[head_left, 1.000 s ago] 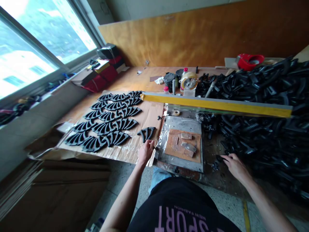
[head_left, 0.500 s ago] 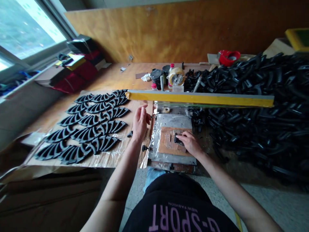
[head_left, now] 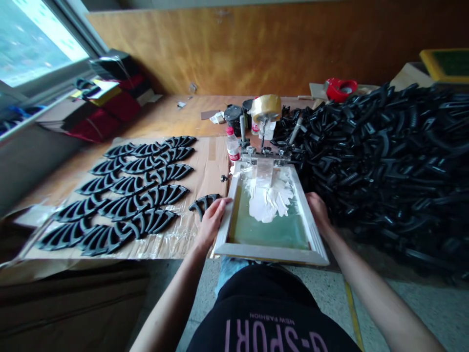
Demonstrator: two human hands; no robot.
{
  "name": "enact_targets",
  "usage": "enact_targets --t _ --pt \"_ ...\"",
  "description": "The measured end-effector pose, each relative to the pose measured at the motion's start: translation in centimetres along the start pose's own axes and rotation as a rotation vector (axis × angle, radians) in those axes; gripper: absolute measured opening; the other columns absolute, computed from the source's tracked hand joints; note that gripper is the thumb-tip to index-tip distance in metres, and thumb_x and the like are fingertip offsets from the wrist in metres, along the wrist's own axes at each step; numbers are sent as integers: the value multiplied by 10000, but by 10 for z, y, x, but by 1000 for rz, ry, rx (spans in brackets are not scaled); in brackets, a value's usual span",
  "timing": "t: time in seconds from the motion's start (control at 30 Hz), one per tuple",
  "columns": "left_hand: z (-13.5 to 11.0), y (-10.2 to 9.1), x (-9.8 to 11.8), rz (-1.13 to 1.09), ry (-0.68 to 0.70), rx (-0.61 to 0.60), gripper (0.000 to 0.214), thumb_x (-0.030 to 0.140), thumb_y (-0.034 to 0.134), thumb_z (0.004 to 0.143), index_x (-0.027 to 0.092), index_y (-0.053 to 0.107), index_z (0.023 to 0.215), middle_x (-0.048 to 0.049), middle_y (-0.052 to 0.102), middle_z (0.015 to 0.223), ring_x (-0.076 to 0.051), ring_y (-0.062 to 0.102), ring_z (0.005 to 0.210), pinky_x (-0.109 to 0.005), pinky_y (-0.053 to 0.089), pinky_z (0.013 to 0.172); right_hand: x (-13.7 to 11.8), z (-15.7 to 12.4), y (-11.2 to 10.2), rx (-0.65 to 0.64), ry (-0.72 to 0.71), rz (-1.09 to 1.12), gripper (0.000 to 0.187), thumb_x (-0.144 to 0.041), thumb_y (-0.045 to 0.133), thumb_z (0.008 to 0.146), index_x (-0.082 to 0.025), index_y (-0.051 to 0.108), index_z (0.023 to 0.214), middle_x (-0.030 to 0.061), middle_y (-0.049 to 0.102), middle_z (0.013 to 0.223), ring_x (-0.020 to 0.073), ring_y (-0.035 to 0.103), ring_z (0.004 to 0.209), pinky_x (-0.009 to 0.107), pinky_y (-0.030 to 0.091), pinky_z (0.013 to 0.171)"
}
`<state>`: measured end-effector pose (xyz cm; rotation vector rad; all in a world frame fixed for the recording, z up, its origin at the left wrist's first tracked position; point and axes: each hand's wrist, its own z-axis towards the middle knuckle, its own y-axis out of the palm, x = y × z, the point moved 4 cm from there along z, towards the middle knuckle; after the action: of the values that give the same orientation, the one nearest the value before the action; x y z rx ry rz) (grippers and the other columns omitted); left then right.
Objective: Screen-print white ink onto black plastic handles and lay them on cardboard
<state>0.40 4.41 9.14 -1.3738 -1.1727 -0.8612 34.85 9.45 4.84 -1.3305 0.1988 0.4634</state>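
Observation:
A screen printing frame [head_left: 273, 255] lies lowered in front of me, with a metal rim, green mesh and a spread of white ink [head_left: 269, 205] on its far half. My left hand [head_left: 212, 217] is closed on the left rim, its thumb on top. At the opposite rim, my right hand [head_left: 319, 212] grips the frame's side; its fingertips are partly hidden. A few curved black plastic pieces [head_left: 201, 204] rest on the cardboard just beside my left hand. Metal clamps [head_left: 252, 152] hold the frame's far end. Whatever lies under the mesh is hidden.
Rows of curved black pieces [head_left: 128, 188] lie on cardboard [head_left: 200, 168] at the left. A big heap of black parts [head_left: 381, 156] covers the right side. Behind the frame stand a red-capped bottle [head_left: 233, 145], a dark jar [head_left: 233, 115] and a tape roll [head_left: 266, 107].
The screen printing frame has come down from its raised, edge-on position over the base plate. My right hand has left the small black piece on the base, and both hands now hold the frame's sides.

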Motion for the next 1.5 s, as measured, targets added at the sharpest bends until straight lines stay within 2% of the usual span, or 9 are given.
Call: enact_targets --t 0.17,0.33,0.6,0.83,0.97,1.03,1.17,1.3,1.5 --pt "3 22 -63 12 -154 -81 678 488 558 832 197 427 1430 18 599 736 -110 535 593 -214 413 536 -53 64 -20 134 -158 -3 538 -293 638 834 -157 524 1341 155 467 1358 302 470 1203 443 402 1027" --pt "12 25 -71 100 -170 -89 653 446 541 837 161 443 1417 27 573 716 -100 497 583 -214 401 543 -121 82 18 -200 -309 -130 225 -230 644 842 -147 632 1050 113 653 1008 249 585 961 354 461 850" --pt "9 24 -76 63 -189 -66 668 482 546 831 165 455 1412 22 579 729 -101 503 585 -219 397 544 -111 2 6 -414 -813 -106 170 -75 502 837 -178 637 829 60 644 822 193 558 800 290 391 691" --pt "11 25 -79 -16 -182 -61 696 493 584 807 147 459 1398 13 592 717 -106 516 581 -214 391 527 -114 6 13 -173 -742 -116 209 -57 479 847 -160 657 885 68 649 849 203 542 853 299 389 713" --pt "12 24 -82 -19 -171 -52 677 510 605 793 167 498 1367 4 606 710 -116 537 583 -209 385 506 -113 -10 15 -234 -860 -55 126 -100 549 841 -166 656 850 57 651 825 193 563 805 296 407 684" --pt "11 22 -78 -27 -179 -63 689 513 613 791 183 482 1382 -3 625 721 -128 559 591 -213 394 502 -117 6 8 -260 -790 -21 61 -180 621 843 -185 661 888 39 660 819 188 581 798 290 421 685" --pt "5 9 -40 -115 -179 -81 701 541 636 784 223 478 1388 -27 684 819 -165 619 672 -241 455 550 -125 73 -20 -107 -490 -45 487 -350 702 825 -264 561 1283 46 685 1000 205 613 879 296 449 718" --pt "10 -6 19 -203 -81 -11 537 626 534 834 202 660 1139 -34 689 875 -149 609 690 -242 474 576 -83 120 -60 67 -202 0 485 -437 603 883 -247 543 1325 64 678 998 196 617 835 301 449 727" --pt "52 -2 95 -500 235 51 498 641 442 875 195 635 987 -62 691 916 -150 643 756 -253 512 604 11 85 -34 -28 210 128 319 -399 490 928 -137 668 968 93 686 871 184 596 766 305 444 703"
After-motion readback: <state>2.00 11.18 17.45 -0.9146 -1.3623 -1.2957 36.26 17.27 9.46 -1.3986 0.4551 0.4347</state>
